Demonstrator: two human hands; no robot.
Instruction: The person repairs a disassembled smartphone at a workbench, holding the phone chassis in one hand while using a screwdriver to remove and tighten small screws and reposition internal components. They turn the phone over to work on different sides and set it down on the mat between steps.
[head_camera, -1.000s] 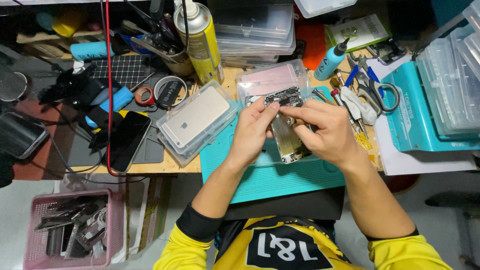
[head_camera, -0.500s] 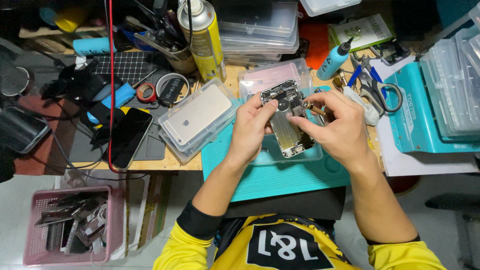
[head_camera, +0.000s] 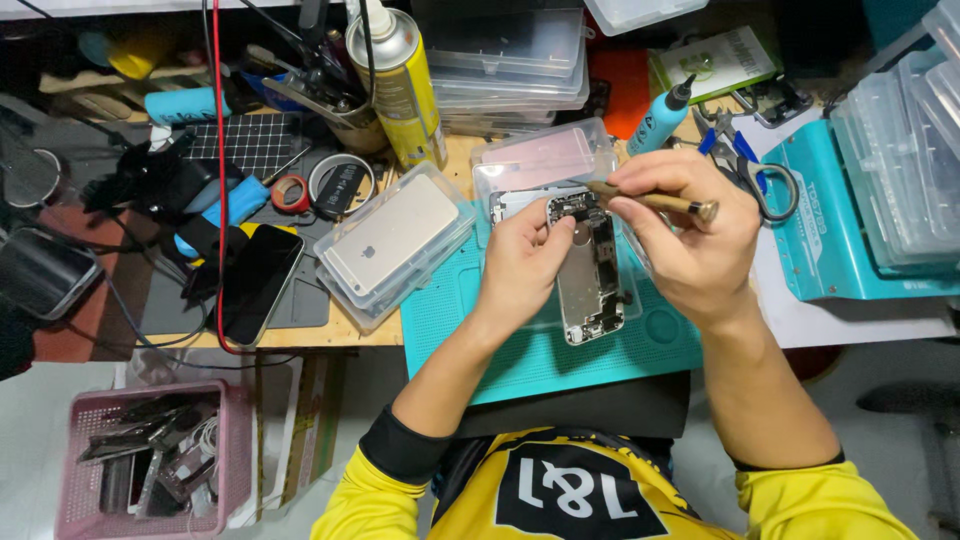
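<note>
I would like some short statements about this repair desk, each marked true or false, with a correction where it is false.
1. The left hand holds an opened phone body over the teal mat. True.
2. The right hand holds scissors. False: it holds a slim screwdriver; the scissors lie on the desk.
3. A yellow spray can stands upright behind the hands. True.
4. The pink basket sits on the desk. False: it is below the desk edge.

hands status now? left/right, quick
Left hand: closed on the opened phone, holding it over the teal mat.
Right hand: closed on a screwdriver, tip at the phone's top.
</note>
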